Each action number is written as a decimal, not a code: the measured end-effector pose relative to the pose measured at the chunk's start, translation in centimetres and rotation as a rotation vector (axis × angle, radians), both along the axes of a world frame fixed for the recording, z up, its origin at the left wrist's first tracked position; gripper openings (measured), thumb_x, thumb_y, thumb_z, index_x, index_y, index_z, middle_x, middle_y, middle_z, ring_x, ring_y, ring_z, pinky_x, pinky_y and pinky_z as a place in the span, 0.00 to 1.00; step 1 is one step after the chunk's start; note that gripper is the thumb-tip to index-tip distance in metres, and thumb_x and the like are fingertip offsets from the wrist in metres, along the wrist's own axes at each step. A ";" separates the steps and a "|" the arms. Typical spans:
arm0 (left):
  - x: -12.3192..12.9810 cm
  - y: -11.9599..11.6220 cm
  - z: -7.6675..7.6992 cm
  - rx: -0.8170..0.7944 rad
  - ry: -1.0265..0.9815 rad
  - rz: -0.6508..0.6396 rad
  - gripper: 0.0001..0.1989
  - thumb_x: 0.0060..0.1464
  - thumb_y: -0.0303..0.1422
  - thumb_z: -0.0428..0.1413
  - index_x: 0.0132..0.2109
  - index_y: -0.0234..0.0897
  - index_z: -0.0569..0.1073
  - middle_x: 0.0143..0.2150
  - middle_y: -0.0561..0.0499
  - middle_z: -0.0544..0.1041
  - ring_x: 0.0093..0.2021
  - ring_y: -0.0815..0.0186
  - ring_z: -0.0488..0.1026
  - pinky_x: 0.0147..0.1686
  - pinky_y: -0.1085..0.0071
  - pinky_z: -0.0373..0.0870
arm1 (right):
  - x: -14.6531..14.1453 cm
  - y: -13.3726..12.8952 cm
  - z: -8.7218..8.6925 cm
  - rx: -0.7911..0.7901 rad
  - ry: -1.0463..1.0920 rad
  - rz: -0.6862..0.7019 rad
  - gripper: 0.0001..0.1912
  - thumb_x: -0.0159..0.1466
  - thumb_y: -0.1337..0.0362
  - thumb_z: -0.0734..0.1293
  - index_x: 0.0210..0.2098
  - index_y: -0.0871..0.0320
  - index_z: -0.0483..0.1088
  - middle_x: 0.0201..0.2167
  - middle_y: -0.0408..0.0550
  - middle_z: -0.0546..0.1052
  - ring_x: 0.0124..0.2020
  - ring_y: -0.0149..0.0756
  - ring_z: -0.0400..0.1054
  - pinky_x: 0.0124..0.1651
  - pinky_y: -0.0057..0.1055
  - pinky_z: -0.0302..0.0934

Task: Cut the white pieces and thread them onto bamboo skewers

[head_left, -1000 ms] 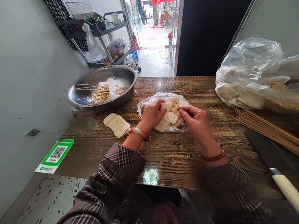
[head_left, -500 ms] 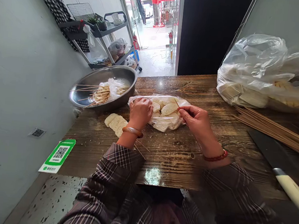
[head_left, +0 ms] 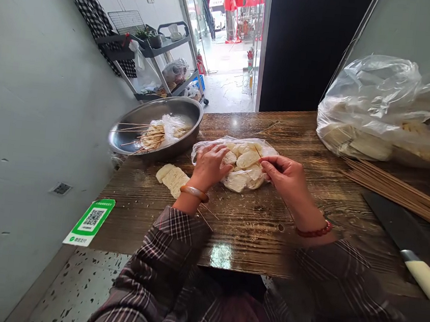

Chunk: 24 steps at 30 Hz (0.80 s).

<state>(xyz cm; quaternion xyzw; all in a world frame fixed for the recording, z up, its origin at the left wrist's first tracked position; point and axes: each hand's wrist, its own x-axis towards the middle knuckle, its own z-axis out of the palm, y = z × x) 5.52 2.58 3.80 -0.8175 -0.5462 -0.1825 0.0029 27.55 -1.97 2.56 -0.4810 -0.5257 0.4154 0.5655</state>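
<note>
Plastic bag [head_left: 268, 147]: it's sitting under the spread left hand [head_left: 210, 165], probably for steadying
Stick [head_left: 257, 150]: right hand [head_left: 283, 173] is pinching it near one end, guessing for control

The worktop [head_left: 246, 231] is dark brown with blackish wood grain. The slices [head_left: 248, 159] are pale cream; their plastic bag [head_left: 268, 146] is colourless and clear. The sleeves [head_left: 180, 229] show pale plaid lines on dark brown. The left bangle [head_left: 195, 194] is amber-brown, the right beads [head_left: 315, 233] deep red. The knife [head_left: 391, 223] has a dark blade and cream handle. The card [head_left: 92, 221], near left, is green, white and black.
</note>
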 end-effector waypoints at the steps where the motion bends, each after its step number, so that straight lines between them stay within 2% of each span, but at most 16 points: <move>1: 0.0 0.1 -0.1 -0.024 -0.004 0.011 0.25 0.54 0.34 0.61 0.59 0.39 0.73 0.66 0.41 0.71 0.69 0.46 0.61 0.67 0.43 0.51 | 0.0 0.0 0.0 -0.001 -0.002 0.001 0.17 0.56 0.52 0.73 0.36 0.60 0.81 0.24 0.45 0.78 0.23 0.30 0.67 0.26 0.28 0.62; 3: 0.0 0.3 -0.4 -0.056 -0.011 0.040 0.25 0.55 0.36 0.60 0.59 0.38 0.73 0.66 0.40 0.71 0.69 0.45 0.61 0.66 0.42 0.51 | 0.0 -0.1 0.1 0.000 0.000 0.004 0.16 0.56 0.52 0.73 0.35 0.60 0.81 0.25 0.45 0.78 0.24 0.30 0.67 0.27 0.28 0.63; 5: -0.1 0.5 -0.7 -0.067 -0.018 0.052 0.22 0.57 0.37 0.58 0.57 0.37 0.74 0.64 0.39 0.73 0.66 0.46 0.65 0.65 0.45 0.55 | 0.0 -0.1 0.0 -0.001 0.008 0.008 0.16 0.56 0.53 0.73 0.35 0.60 0.81 0.26 0.46 0.79 0.24 0.30 0.68 0.28 0.29 0.63; 9: -0.5 0.9 -0.9 -0.031 -0.108 0.101 0.16 0.63 0.37 0.51 0.51 0.32 0.76 0.51 0.36 0.80 0.54 0.51 0.74 0.56 0.54 0.65 | 0.0 0.0 -0.1 -0.006 0.027 0.007 0.17 0.55 0.53 0.74 0.37 0.60 0.81 0.27 0.46 0.80 0.23 0.30 0.67 0.27 0.29 0.63; 11: -0.9 1.0 -0.7 0.013 -0.273 0.128 0.17 0.65 0.39 0.48 0.45 0.32 0.77 0.42 0.39 0.81 0.45 0.54 0.76 0.50 0.58 0.68 | 0.0 0.0 -0.1 -0.001 0.020 0.006 0.17 0.55 0.53 0.74 0.37 0.60 0.81 0.27 0.46 0.80 0.23 0.29 0.67 0.27 0.29 0.63; 14: -1.1 0.9 -0.2 -0.001 -0.670 0.070 0.20 0.65 0.46 0.49 0.37 0.35 0.77 0.32 0.47 0.78 0.35 0.61 0.74 0.38 0.65 0.69 | -0.1 -0.1 0.1 0.015 -0.010 0.014 0.16 0.56 0.53 0.73 0.36 0.60 0.81 0.25 0.45 0.79 0.22 0.30 0.67 0.26 0.28 0.61; 16: -0.9 0.7 0.0 -0.081 -0.937 0.002 0.21 0.63 0.49 0.52 0.35 0.36 0.76 0.30 0.49 0.76 0.32 0.65 0.72 0.32 0.70 0.67 | -0.1 -0.2 0.3 0.019 -0.022 0.023 0.16 0.56 0.53 0.73 0.35 0.60 0.81 0.23 0.45 0.78 0.22 0.30 0.67 0.25 0.28 0.60; 19: -0.1 0.1 0.4 -0.299 -1.230 -0.084 0.20 0.56 0.51 0.59 0.36 0.37 0.76 0.31 0.50 0.77 0.29 0.69 0.73 0.26 0.73 0.67 | -0.2 -0.4 0.4 0.021 -0.020 0.033 0.16 0.56 0.53 0.73 0.35 0.60 0.81 0.23 0.45 0.78 0.22 0.30 0.66 0.25 0.28 0.59; 22: 0.8 -0.6 0.6 -0.541 -1.387 -0.148 0.22 0.52 0.51 0.63 0.42 0.37 0.76 0.36 0.49 0.79 0.31 0.68 0.78 0.33 0.69 0.76 | -0.3 -0.4 0.3 0.029 -0.009 0.046 0.15 0.57 0.53 0.73 0.35 0.59 0.81 0.24 0.44 0.77 0.22 0.29 0.65 0.25 0.28 0.60; 24: 1.2 -1.0 0.5 -0.621 -1.430 -0.169 0.23 0.51 0.51 0.65 0.44 0.37 0.76 0.39 0.49 0.80 0.33 0.67 0.80 0.40 0.65 0.80 | -0.3 -0.4 0.2 0.028 0.004 0.056 0.16 0.57 0.51 0.73 0.35 0.59 0.80 0.24 0.44 0.78 0.22 0.29 0.66 0.25 0.28 0.60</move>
